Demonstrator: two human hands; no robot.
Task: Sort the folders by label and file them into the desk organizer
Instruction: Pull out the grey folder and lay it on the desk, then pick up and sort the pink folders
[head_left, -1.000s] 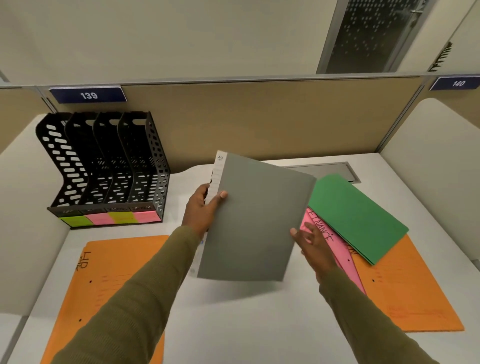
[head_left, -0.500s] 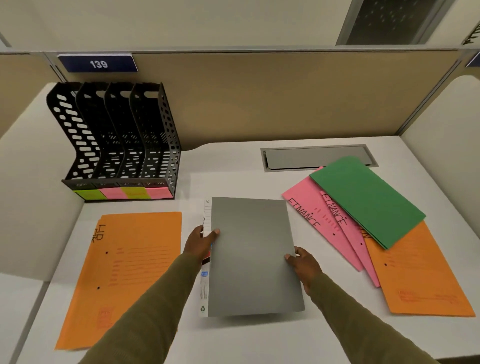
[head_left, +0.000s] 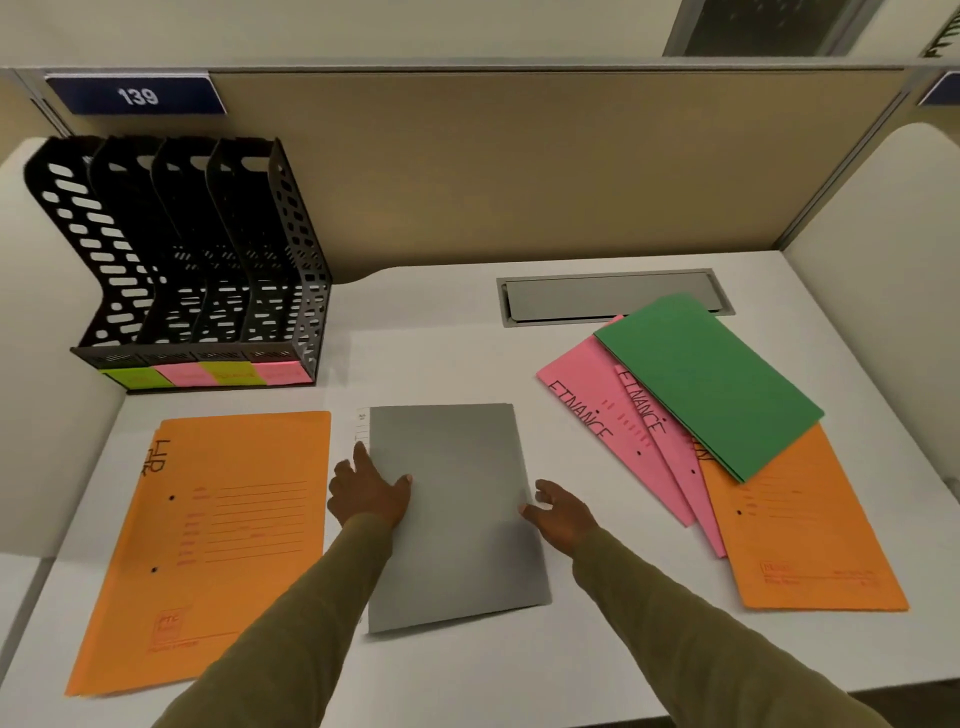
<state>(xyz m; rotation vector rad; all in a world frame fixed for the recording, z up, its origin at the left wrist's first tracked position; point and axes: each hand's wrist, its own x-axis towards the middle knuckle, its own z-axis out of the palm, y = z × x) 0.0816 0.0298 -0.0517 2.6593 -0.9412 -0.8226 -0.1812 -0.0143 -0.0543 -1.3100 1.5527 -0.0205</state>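
A grey folder (head_left: 457, 514) lies flat on the white desk, centre front. My left hand (head_left: 370, 493) rests on its left edge, fingers spread. My right hand (head_left: 562, 512) hovers at its right edge with fingers apart, holding nothing. An orange folder marked HR (head_left: 208, 540) lies to the left. On the right is a fanned pile: two pink folders marked FINANCE (head_left: 592, 415), a green folder (head_left: 711, 384) on top, and an orange folder (head_left: 810, 545) beneath. The black desk organizer (head_left: 182, 270) with four slots and green and pink labels stands at the back left.
A grey cable hatch (head_left: 613, 296) is set in the desk behind the pile. A tan partition wall (head_left: 519, 171) with a blue 139 plate (head_left: 136, 95) closes the back. White side panels flank the desk.
The grey folder went from held up in both hands to lying flat on the desk. My right hand has let go of it and my left now rests on its edge.
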